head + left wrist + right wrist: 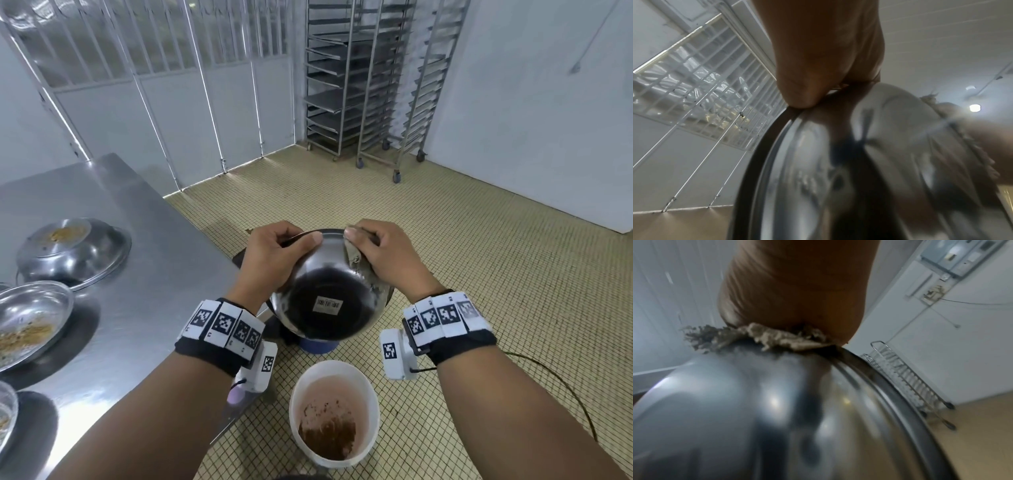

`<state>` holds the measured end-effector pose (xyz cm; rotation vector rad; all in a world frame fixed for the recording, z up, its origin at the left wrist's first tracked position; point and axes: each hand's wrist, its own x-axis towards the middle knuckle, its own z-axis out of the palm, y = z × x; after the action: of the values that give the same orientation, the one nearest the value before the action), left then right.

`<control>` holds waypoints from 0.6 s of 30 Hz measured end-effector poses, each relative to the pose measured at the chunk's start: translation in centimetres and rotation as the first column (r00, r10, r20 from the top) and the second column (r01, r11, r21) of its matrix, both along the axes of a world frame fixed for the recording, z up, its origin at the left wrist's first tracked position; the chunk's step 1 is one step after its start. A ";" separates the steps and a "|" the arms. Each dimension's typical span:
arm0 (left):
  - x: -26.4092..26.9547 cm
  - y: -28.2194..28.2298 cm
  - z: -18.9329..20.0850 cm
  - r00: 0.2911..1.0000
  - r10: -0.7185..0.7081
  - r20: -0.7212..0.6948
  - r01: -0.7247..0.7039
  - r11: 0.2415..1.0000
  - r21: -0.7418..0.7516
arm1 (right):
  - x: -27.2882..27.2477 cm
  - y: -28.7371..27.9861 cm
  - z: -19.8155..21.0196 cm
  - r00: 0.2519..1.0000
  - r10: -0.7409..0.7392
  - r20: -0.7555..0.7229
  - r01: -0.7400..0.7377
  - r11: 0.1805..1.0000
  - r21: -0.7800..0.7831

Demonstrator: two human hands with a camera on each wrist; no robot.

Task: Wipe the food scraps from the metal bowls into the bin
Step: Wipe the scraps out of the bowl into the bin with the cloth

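A metal bowl (325,284) is tipped on edge with its barcoded underside toward me, held in the air above a dark bin (241,258) that it mostly hides. My left hand (274,255) grips the bowl's left rim (774,146), thumb over the edge. My right hand (383,255) holds a grey rag (356,258) against the right rim (890,386), the rag (756,335) bunched under the fingers. The bowl's inside faces away and is hidden.
A white bucket (371,404) with brown slop stands on the tiled floor just below. On the steel table (137,274) at left lie an upturned bowl (73,250) and a bowl with yellow scraps (32,317). Tray racks (363,85) stand at the back wall.
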<state>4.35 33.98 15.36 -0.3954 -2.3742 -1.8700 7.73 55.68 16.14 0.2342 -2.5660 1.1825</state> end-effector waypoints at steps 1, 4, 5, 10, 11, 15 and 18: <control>-0.1 -0.2 0.1 0.999 0.037 0.003 -0.037 0.999 0.030 | 0.2 0.3 -0.5 1.000 -0.017 0.002 0.017 0.997 -0.075; -0.3 -0.6 0.0 0.996 0.092 -0.006 -0.091 0.994 0.066 | 1.0 0.9 -1.6 0.997 -0.049 0.053 0.060 0.969 -0.239; -0.2 -0.6 -0.1 0.997 0.079 -0.020 -0.078 0.996 0.049 | 1.1 0.9 -1.7 0.997 -0.051 0.059 0.064 0.970 -0.236; 0.2 0.4 0.1 0.998 -0.041 -0.039 0.039 0.998 -0.048 | 0.1 0.1 0.2 0.999 -0.002 0.032 0.002 1.000 0.015; 0.2 0.5 0.3 0.998 -0.046 -0.042 0.044 0.998 -0.047 | -0.1 -0.1 0.4 1.000 0.007 0.024 -0.008 0.999 0.035; -0.4 -0.4 0.8 0.999 0.048 -0.016 -0.047 0.998 0.052 | 0.0 0.7 -0.7 0.999 -0.029 0.014 0.031 0.988 -0.150; -0.7 -1.1 0.6 0.995 0.101 0.017 -0.102 0.990 0.093 | 0.5 1.0 -2.0 0.995 -0.049 0.085 0.074 0.945 -0.320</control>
<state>3.61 32.93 15.94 -0.2512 -2.2569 -1.9341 8.22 56.67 14.18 0.0338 -2.3721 1.5889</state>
